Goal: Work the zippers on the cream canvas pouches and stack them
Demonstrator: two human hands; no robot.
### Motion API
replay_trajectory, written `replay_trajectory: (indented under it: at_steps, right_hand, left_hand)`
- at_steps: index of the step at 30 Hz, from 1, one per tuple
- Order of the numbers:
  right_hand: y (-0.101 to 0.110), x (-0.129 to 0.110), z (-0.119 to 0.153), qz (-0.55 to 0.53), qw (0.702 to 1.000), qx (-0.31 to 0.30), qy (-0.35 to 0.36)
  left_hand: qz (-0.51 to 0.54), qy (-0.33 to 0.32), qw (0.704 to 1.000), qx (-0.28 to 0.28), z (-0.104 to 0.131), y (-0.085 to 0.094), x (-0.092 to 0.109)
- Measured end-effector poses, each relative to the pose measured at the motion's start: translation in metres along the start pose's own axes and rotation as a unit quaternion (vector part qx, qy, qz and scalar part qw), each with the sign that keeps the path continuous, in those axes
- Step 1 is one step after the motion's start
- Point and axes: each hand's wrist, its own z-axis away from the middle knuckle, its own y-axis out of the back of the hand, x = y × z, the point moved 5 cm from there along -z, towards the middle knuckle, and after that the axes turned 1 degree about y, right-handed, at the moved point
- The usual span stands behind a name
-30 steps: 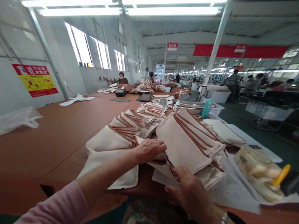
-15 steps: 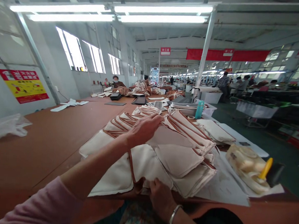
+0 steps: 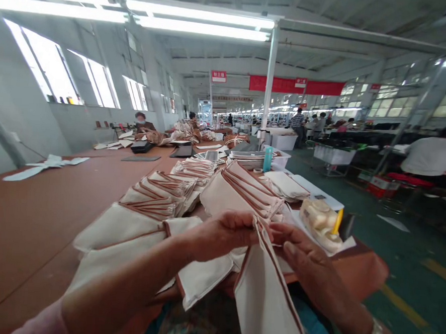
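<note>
A cream fabric panel with brown edging [image 3: 262, 300] hangs down in front of me, over the table's front edge. My left hand [image 3: 228, 235] pinches its upper corner between thumb and fingers. From the other side my right hand [image 3: 297, 247] grips the same corner; its fingertips are partly hidden behind the cloth. Under and beside my left forearm lie more cream panels [image 3: 203, 281], one sticking out past the table edge. Fanned stacks of brown-edged panels [image 3: 156, 198] lie beyond on the left, and another stack [image 3: 240, 190] lies straight ahead.
A brown table [image 3: 34, 226] stretches away to the left. On the right are a plastic bag of round items [image 3: 318, 218], a yellow-handled tool [image 3: 337, 220] and a teal bottle [image 3: 268, 158]. A co-worker [image 3: 144, 124] sits at the far left; another person in white [image 3: 435, 155] is at right.
Both hands have come together and now hold a panel's corner up off the pile at the table's front. The view has swung to the right.
</note>
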Motion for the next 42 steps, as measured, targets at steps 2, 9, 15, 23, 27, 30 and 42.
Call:
replay_trajectory:
  at_steps: [2, 9, 15, 23, 27, 30, 42]
  right_hand:
    - [-0.022, -0.005, 0.015, -0.047, 0.998, -0.046, -0.004]
    - [-0.038, 0.022, 0.033, -0.123, 0.992, 0.013, -0.029]
    - [-0.014, 0.007, 0.027, -0.058, 0.995, 0.075, -0.021]
    - [0.041, -0.029, 0.026, 0.337, 0.937, -0.011, 0.091]
    - [0.03, -0.001, 0.027, 0.331, 0.931, -0.151, 0.035]
    - [0.026, 0.009, 0.031, 0.306, 0.935, -0.177, 0.029]
    - [0.012, -0.005, 0.038, 0.229, 0.966, -0.109, 0.043]
  left_hand:
    - [0.06, 0.019, 0.998, 0.02, -0.008, -0.018, -0.025]
    - [0.036, 0.044, 0.986, 0.155, -0.002, -0.049, -0.04]
    - [-0.045, 0.065, 0.982, 0.17, 0.002, -0.047, -0.044]
    - [-0.245, 0.056, 0.965, -0.076, -0.023, -0.003, -0.034]
    - [-0.142, 0.143, 0.969, -0.146, -0.021, -0.012, -0.069]
    - [-0.065, 0.176, 0.974, -0.126, -0.016, -0.024, -0.089]
    - [0.035, 0.175, 0.979, -0.098, -0.022, -0.037, -0.077]
